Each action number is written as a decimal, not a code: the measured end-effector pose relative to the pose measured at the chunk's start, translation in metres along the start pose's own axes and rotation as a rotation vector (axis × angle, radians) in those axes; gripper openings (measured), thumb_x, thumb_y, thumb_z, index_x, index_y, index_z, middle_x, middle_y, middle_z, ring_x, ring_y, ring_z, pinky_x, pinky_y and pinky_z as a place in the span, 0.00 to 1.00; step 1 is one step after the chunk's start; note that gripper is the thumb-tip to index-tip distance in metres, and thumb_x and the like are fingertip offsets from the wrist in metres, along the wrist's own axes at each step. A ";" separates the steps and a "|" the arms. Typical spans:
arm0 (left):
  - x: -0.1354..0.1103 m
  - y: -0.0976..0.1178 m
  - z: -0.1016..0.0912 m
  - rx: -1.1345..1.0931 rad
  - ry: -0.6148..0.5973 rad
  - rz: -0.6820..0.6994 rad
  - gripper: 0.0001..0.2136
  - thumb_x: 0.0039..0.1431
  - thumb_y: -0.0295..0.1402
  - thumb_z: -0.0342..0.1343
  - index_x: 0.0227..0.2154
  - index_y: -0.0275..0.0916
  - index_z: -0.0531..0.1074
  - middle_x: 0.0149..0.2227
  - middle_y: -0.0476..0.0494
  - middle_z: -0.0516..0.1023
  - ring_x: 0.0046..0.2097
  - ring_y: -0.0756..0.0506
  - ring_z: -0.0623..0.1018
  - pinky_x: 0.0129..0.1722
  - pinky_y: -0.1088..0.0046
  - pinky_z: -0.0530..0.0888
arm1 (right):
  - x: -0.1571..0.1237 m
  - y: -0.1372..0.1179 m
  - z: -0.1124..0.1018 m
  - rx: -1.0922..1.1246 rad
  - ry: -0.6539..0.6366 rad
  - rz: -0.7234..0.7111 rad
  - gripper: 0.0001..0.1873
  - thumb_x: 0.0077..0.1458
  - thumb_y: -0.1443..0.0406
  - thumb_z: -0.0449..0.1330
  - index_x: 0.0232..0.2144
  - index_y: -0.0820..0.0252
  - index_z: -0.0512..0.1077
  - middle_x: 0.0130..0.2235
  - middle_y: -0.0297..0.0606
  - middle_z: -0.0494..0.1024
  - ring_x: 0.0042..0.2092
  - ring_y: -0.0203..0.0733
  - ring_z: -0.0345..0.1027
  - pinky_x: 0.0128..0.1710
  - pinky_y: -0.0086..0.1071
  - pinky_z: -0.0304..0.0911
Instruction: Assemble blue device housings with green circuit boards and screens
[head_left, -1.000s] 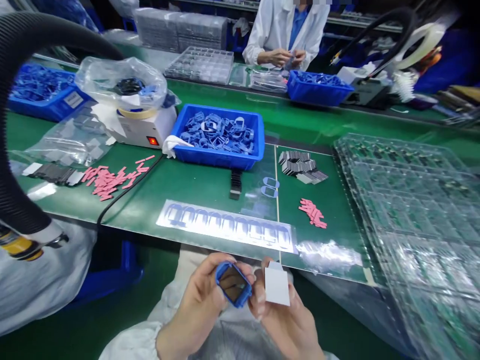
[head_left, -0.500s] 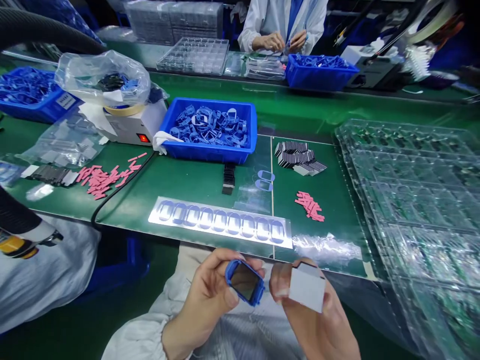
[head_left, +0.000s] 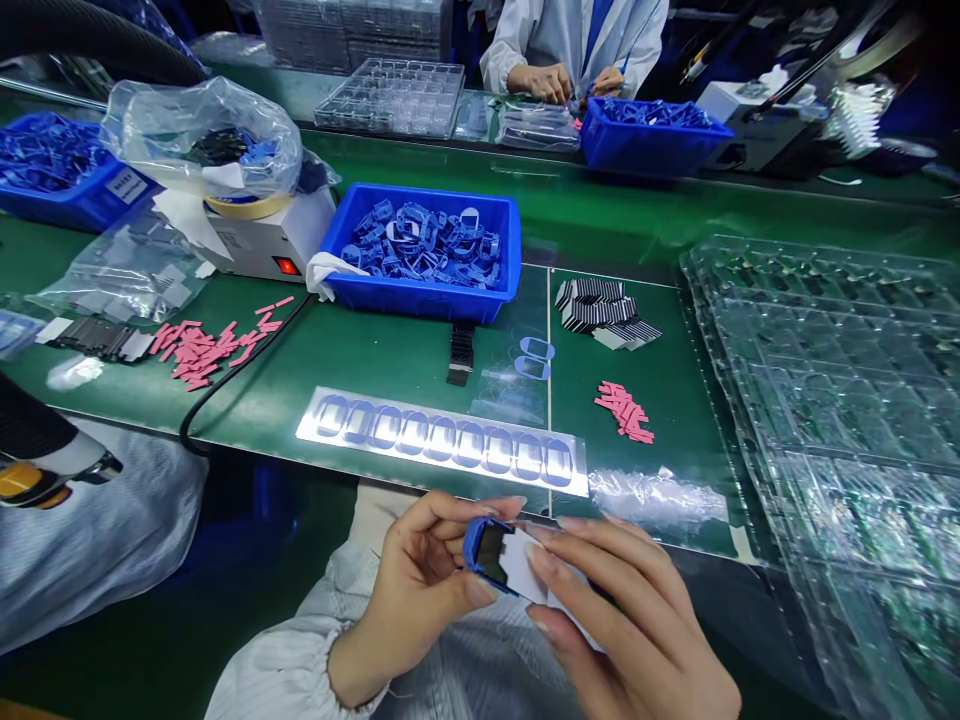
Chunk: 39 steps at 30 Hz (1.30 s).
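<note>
Frame left, card right — sheet behind

The left hand is held with the palm turned inward, its index finger stretched along the top and the thumb laid below, so that a grip is formed. The left wrist is bared just past a gathered sleeve. The right hand is brought close from the other side, back upward, its long fingers pointed leftward and pinched against the thumb beneath.
</note>
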<state>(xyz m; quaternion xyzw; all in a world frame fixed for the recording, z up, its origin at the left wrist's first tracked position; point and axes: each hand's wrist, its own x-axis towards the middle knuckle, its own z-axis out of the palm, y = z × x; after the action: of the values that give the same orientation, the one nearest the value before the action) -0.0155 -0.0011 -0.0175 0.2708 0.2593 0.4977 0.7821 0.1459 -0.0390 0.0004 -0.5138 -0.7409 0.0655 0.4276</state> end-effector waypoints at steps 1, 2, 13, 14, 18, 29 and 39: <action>0.000 -0.001 0.000 0.002 0.000 0.003 0.13 0.47 0.26 0.66 0.37 0.45 0.77 0.45 0.46 0.82 0.45 0.47 0.81 0.41 0.80 0.76 | 0.000 0.000 0.000 -0.049 -0.028 -0.030 0.14 0.53 0.69 0.62 0.43 0.55 0.75 0.38 0.38 0.81 0.43 0.47 0.72 0.49 0.42 0.64; 0.000 -0.001 0.000 0.003 -0.003 0.007 0.13 0.47 0.26 0.66 0.37 0.45 0.77 0.45 0.46 0.82 0.45 0.47 0.81 0.41 0.80 0.76 | -0.001 -0.001 0.000 -0.085 -0.045 -0.046 0.13 0.53 0.69 0.61 0.42 0.54 0.75 0.39 0.37 0.81 0.44 0.46 0.72 0.51 0.42 0.62; 0.002 -0.014 -0.006 -0.059 0.034 -0.045 0.13 0.45 0.29 0.68 0.36 0.45 0.77 0.38 0.49 0.84 0.38 0.51 0.82 0.37 0.85 0.75 | -0.011 -0.006 0.014 -0.158 -0.098 -0.036 0.15 0.59 0.65 0.55 0.48 0.57 0.72 0.50 0.42 0.76 0.53 0.49 0.65 0.56 0.44 0.55; 0.001 -0.015 -0.010 -0.053 0.037 -0.060 0.13 0.46 0.29 0.68 0.36 0.44 0.77 0.38 0.49 0.85 0.37 0.51 0.82 0.36 0.85 0.75 | -0.011 -0.003 0.014 -0.129 -0.129 -0.055 0.16 0.61 0.63 0.53 0.49 0.58 0.71 0.53 0.45 0.73 0.55 0.50 0.63 0.55 0.45 0.56; 0.000 -0.013 -0.025 -0.004 0.038 -0.136 0.13 0.46 0.31 0.67 0.37 0.44 0.77 0.44 0.46 0.83 0.42 0.47 0.82 0.39 0.79 0.77 | -0.006 0.033 0.007 -0.049 -0.017 0.070 0.14 0.61 0.63 0.53 0.47 0.55 0.71 0.48 0.44 0.74 0.49 0.47 0.67 0.47 0.43 0.63; -0.001 -0.011 -0.032 0.051 0.068 -0.160 0.12 0.47 0.32 0.67 0.37 0.46 0.78 0.42 0.46 0.83 0.42 0.46 0.81 0.42 0.78 0.76 | 0.006 0.165 -0.011 -0.490 0.123 0.381 0.18 0.55 0.51 0.57 0.32 0.56 0.79 0.39 0.43 0.78 0.44 0.50 0.67 0.43 0.46 0.58; 0.000 0.001 -0.011 -0.038 0.231 -0.228 0.14 0.43 0.38 0.69 0.35 0.42 0.79 0.36 0.45 0.84 0.38 0.46 0.82 0.39 0.77 0.75 | 0.009 0.096 -0.011 -0.197 0.309 0.316 0.05 0.56 0.65 0.58 0.33 0.56 0.75 0.42 0.41 0.77 0.46 0.47 0.69 0.47 0.45 0.61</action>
<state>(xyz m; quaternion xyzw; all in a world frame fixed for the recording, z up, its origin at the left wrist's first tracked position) -0.0236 0.0011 -0.0253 0.1654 0.3671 0.4384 0.8035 0.2198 0.0094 -0.0388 -0.6663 -0.5798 -0.0204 0.4684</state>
